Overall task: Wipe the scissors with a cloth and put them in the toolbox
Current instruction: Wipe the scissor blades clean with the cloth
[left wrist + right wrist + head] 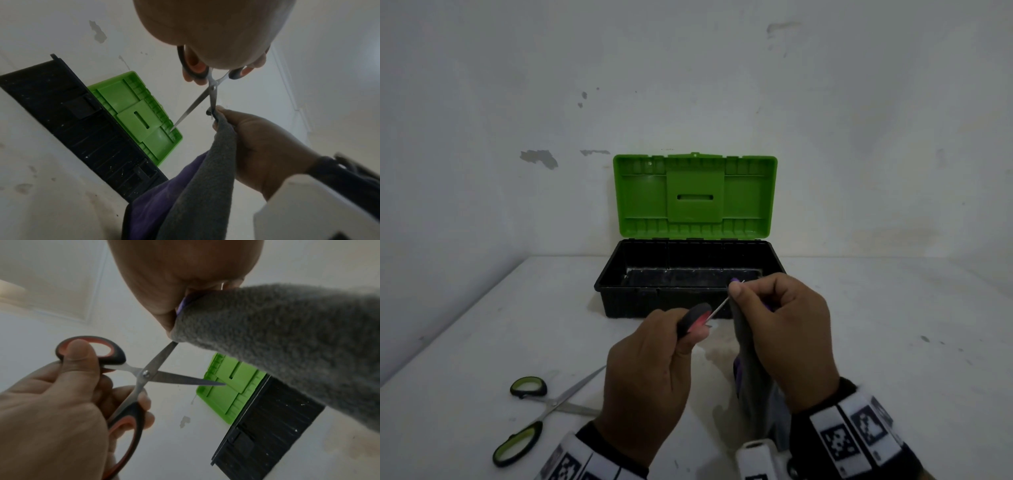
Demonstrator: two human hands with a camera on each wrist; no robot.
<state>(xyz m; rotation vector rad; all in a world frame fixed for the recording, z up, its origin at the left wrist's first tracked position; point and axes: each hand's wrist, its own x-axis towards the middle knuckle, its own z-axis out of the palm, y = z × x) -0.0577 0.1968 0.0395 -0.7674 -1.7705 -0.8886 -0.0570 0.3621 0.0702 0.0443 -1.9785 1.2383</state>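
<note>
My left hand (pixel 650 370) grips the black-and-red handles of a pair of scissors (pixel 144 374), blades spread apart, above the table in front of the toolbox. My right hand (pixel 784 335) pinches a grey and purple cloth (pixel 755 383) around one blade near its tip; the other blade (pixel 189 110) sticks out bare. The cloth (pixel 197 186) hangs down from the fingers. The toolbox (pixel 688 277) stands open at the back, black tray with a green lid (pixel 694 197) upright; its visible floor is bare.
A second pair of scissors (pixel 541 407) with green-and-black handles lies spread on the white table (pixel 911 342) at the front left. A white wall rises just behind the toolbox. The table has stains near the hands.
</note>
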